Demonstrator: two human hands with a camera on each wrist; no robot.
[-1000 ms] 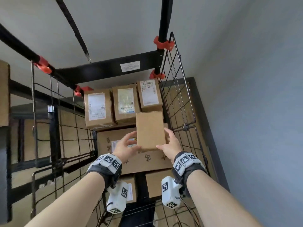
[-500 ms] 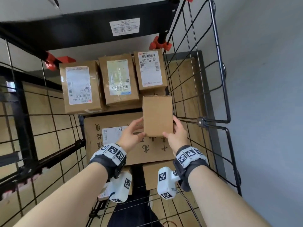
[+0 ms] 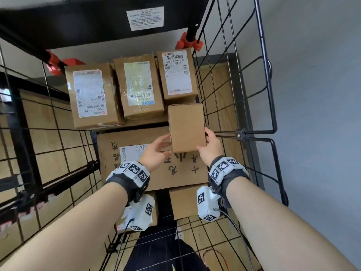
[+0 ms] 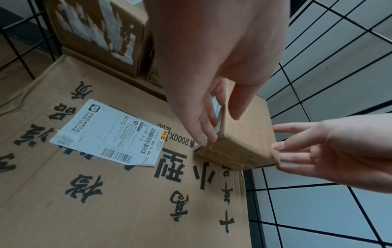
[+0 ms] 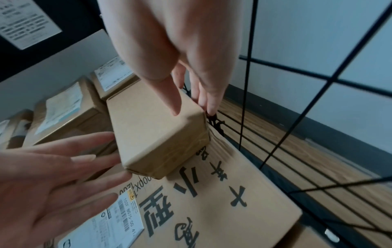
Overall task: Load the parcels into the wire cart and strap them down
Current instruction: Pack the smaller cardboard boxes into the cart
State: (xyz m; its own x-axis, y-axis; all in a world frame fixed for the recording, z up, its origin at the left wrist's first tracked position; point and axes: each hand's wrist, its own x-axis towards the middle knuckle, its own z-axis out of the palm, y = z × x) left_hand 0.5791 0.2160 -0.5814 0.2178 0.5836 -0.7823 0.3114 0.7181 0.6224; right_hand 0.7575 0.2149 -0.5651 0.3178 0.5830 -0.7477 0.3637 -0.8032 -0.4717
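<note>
A small plain brown parcel sits on the far right part of a large printed carton inside the wire cart. My left hand touches its left side with straight fingers, thumb over the top. On its right side my right hand rests the same way, fingers straight beside the cart's mesh. In the wrist views the parcel lies flat on the carton. Three labelled parcels stand in a row behind it.
A black crossbar with red clamps spans the cart's far end. A latch juts from the right mesh wall. Lower boxes lie under the carton. A grey wall is close on the right.
The small parcel has gone down and forward onto the large carton, next to the rightmost labelled parcel. Both hands followed it, and their fingers now lie straighter along its sides.
</note>
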